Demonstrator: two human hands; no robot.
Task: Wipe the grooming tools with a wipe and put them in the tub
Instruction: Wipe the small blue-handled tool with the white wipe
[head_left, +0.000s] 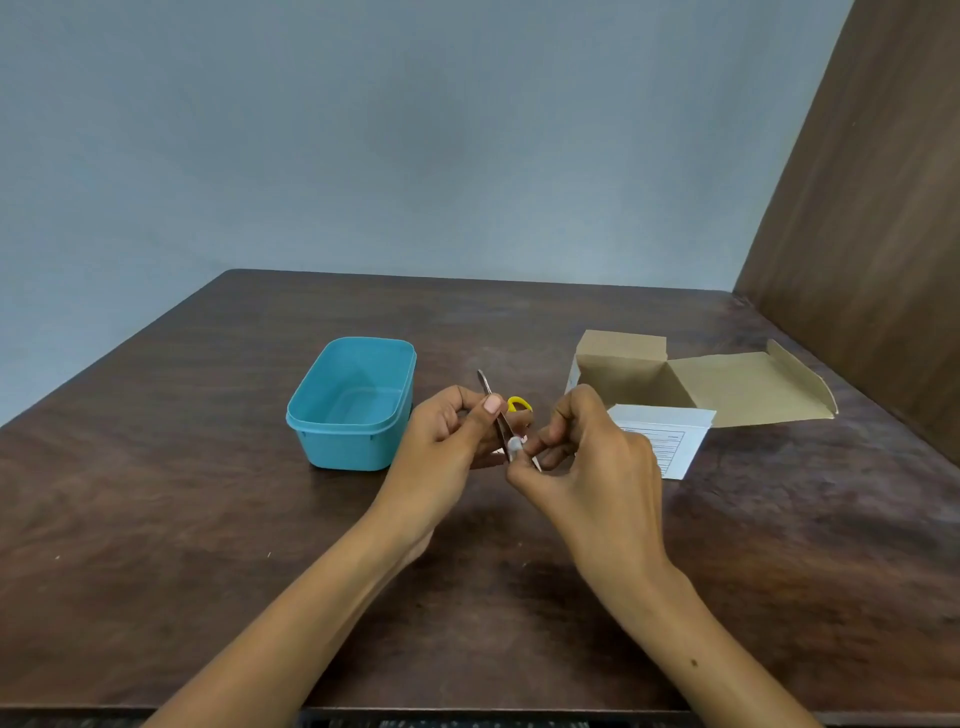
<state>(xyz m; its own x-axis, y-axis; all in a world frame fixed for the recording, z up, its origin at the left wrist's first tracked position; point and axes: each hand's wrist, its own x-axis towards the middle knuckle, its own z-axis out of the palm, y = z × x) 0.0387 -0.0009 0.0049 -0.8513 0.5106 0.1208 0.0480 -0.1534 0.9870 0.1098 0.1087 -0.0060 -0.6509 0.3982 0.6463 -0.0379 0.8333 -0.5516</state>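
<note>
Wood table (208, 519), blue tub (332, 452) w/ nothing inside

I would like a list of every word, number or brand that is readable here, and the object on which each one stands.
No text can be read here.
White paper sheet: a printed table with ruled lines and faint writing, too small and blurred to read.
Open cardboard box: no print visible.
Blue tub: no label visible.
Metal tool, held by the left hand and right hand: no marking visible.

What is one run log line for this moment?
left hand holds slim metal tool | right hand rubs small white wipe | blue plastic tub empty
</note>
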